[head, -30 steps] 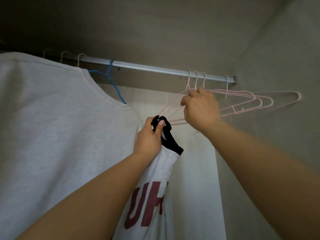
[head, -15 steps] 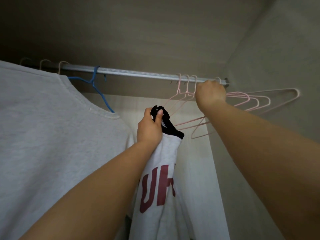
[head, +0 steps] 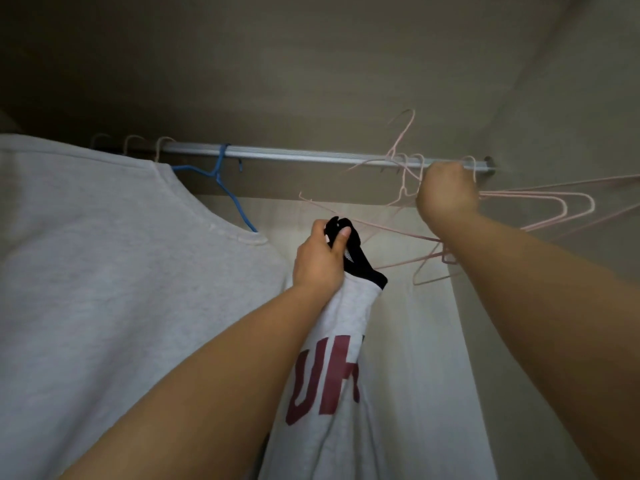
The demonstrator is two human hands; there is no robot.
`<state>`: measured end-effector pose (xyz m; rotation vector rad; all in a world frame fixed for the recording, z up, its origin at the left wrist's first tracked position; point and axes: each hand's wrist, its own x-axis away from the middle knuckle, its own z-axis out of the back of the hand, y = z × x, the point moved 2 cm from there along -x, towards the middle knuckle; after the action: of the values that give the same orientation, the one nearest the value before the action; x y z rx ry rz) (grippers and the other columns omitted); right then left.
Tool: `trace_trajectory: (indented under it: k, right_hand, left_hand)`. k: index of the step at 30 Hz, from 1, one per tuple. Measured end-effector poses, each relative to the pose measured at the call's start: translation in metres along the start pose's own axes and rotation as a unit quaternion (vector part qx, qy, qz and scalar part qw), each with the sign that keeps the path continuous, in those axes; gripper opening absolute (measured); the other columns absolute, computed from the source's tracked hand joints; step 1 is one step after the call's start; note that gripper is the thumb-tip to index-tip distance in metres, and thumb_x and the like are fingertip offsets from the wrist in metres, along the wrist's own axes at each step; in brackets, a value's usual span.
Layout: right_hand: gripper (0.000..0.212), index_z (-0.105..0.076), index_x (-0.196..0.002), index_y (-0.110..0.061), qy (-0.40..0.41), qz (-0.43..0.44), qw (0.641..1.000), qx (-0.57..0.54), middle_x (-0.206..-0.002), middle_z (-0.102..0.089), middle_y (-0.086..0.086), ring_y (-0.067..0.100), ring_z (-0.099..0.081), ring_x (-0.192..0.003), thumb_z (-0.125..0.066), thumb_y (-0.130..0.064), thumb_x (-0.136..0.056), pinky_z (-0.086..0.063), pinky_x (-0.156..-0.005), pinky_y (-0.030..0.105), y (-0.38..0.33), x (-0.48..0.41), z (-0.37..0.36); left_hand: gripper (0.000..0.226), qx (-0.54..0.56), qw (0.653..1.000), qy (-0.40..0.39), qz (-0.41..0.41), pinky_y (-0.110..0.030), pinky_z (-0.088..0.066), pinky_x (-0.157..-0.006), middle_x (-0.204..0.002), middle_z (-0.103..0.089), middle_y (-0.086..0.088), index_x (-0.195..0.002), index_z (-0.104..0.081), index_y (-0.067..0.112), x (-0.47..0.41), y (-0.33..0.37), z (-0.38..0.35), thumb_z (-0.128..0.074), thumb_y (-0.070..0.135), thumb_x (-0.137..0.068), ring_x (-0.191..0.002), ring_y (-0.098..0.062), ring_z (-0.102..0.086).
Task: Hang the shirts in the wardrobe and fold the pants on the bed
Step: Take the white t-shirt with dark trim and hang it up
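My left hand (head: 320, 259) grips the black collar of a white shirt (head: 341, 341) with dark red letters, which hangs down below it. My right hand (head: 446, 192) is up at the right end of the metal wardrobe rail (head: 294, 155), curled around a thin pink hanger (head: 401, 157) whose hook rises above the rail. Several more pink hangers (head: 554, 202) hang on the rail behind that hand, partly hidden by it. A light grey shirt (head: 114, 271) hangs at the left on a blue hanger (head: 225, 183).
The wardrobe's right wall (head: 571, 116) stands close beside the pink hangers, and its ceiling (head: 277, 64) is just above the rail. A pale garment (head: 426, 341) hangs against the back behind the held shirt. More hanger hooks (head: 131, 143) sit on the rail at the far left.
My right hand moved up and right from the hangers' lower bars to the rail, and one pink hanger's hook now sticks up above the rail. My left hand keeps hold of the shirt collar.
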<state>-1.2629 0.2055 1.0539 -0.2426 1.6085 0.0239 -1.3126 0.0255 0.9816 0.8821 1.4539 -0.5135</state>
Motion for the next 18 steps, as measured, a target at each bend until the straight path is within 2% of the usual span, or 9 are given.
trace_trajectory:
  k: [2, 3, 4, 6, 9, 12, 15, 18]
  right_hand:
    - [0.027, -0.061, -0.104, 0.008, 0.009, -0.002, 1.000, -0.014, -0.099, -0.063, 0.024, 0.037, -0.062, -0.093, -0.036, 0.008, -0.091, -0.047, -0.071, 0.038, 0.000, 0.003, 0.001]
    - [0.028, -0.061, -0.104, 0.008, 0.012, -0.004, 1.000, -0.025, -0.099, -0.063, 0.024, 0.037, -0.061, -0.093, -0.036, 0.008, -0.091, -0.046, -0.072, 0.037, 0.000, 0.004, 0.001]
    - [0.028, -0.061, -0.105, 0.007, 0.013, -0.005, 0.999, -0.037, -0.099, -0.063, 0.024, 0.036, -0.061, -0.094, -0.036, 0.007, -0.091, -0.046, -0.076, 0.037, 0.001, 0.006, 0.001]
    - [0.029, -0.061, -0.107, 0.005, 0.007, -0.016, 0.997, -0.070, -0.103, -0.061, 0.024, 0.036, -0.059, -0.097, -0.037, 0.005, -0.092, -0.046, -0.085, 0.036, 0.003, 0.011, 0.003]
    - [0.027, -0.063, -0.106, 0.005, -0.008, -0.031, 0.994, -0.101, -0.102, -0.062, 0.025, 0.037, -0.060, -0.096, -0.042, 0.007, -0.089, -0.049, -0.081, 0.038, 0.003, 0.024, 0.011]
    - [0.027, -0.064, -0.104, 0.004, -0.021, -0.037, 0.993, -0.111, -0.099, -0.063, 0.024, 0.038, -0.062, -0.094, -0.044, 0.009, -0.087, -0.050, -0.078, 0.039, 0.001, 0.039, 0.020]
    - [0.028, -0.063, -0.107, 0.003, -0.037, -0.044, 0.991, -0.122, -0.101, -0.063, 0.023, 0.037, -0.062, -0.095, -0.043, 0.009, -0.088, -0.050, -0.079, 0.038, 0.002, 0.057, 0.027]
    - [0.025, -0.061, -0.105, 0.003, -0.058, -0.035, 0.990, -0.120, -0.102, -0.062, 0.022, 0.035, -0.061, -0.095, -0.044, 0.010, -0.088, -0.048, -0.074, 0.035, 0.006, 0.079, 0.032]
  left_hand:
    - [0.037, -0.010, 1.000, -0.005, 0.011, -0.024, -0.041, -0.069, -0.095, -0.058, -0.001, -0.116, -0.050, 0.015, -0.002, -0.002, 0.009, -0.052, 0.044, -0.093, -0.088, -0.021, -0.058]
    - [0.039, -0.012, 1.000, -0.005, 0.017, -0.017, -0.040, -0.063, -0.095, -0.059, -0.001, -0.116, -0.051, 0.015, -0.002, -0.003, 0.014, -0.056, 0.044, -0.091, -0.085, -0.018, -0.057]
    - [0.041, -0.013, 1.000, -0.002, 0.021, -0.008, -0.036, -0.057, -0.095, -0.059, 0.001, -0.116, -0.053, 0.017, -0.002, -0.003, 0.019, -0.062, 0.045, -0.087, -0.081, -0.013, -0.055]
    - [0.043, -0.030, 0.999, -0.005, 0.025, -0.005, -0.037, -0.053, -0.092, -0.059, 0.005, -0.113, -0.059, 0.017, 0.001, -0.002, 0.027, -0.069, 0.045, -0.081, -0.078, -0.009, -0.054]
    - [0.037, -0.077, 0.996, -0.028, 0.030, -0.013, -0.034, -0.056, -0.089, -0.063, 0.001, -0.103, -0.063, 0.014, 0.011, -0.002, 0.036, -0.067, 0.045, -0.082, -0.082, -0.015, -0.058]
    - [0.037, -0.093, 0.995, -0.035, 0.025, -0.022, -0.037, -0.067, -0.090, -0.064, -0.001, -0.105, -0.063, 0.013, 0.022, 0.002, 0.046, -0.064, 0.044, -0.085, -0.082, -0.016, -0.057]
    - [0.037, -0.112, 0.993, -0.028, 0.015, -0.026, -0.040, -0.071, -0.093, -0.065, -0.001, -0.109, -0.062, 0.014, 0.033, 0.013, 0.056, -0.063, 0.044, -0.086, -0.083, -0.017, -0.058]
    - [0.037, -0.150, 0.988, -0.023, -0.003, -0.032, -0.045, -0.073, -0.096, -0.066, -0.006, -0.105, -0.061, 0.012, 0.048, 0.022, 0.064, -0.062, 0.045, -0.087, -0.086, -0.022, -0.059]
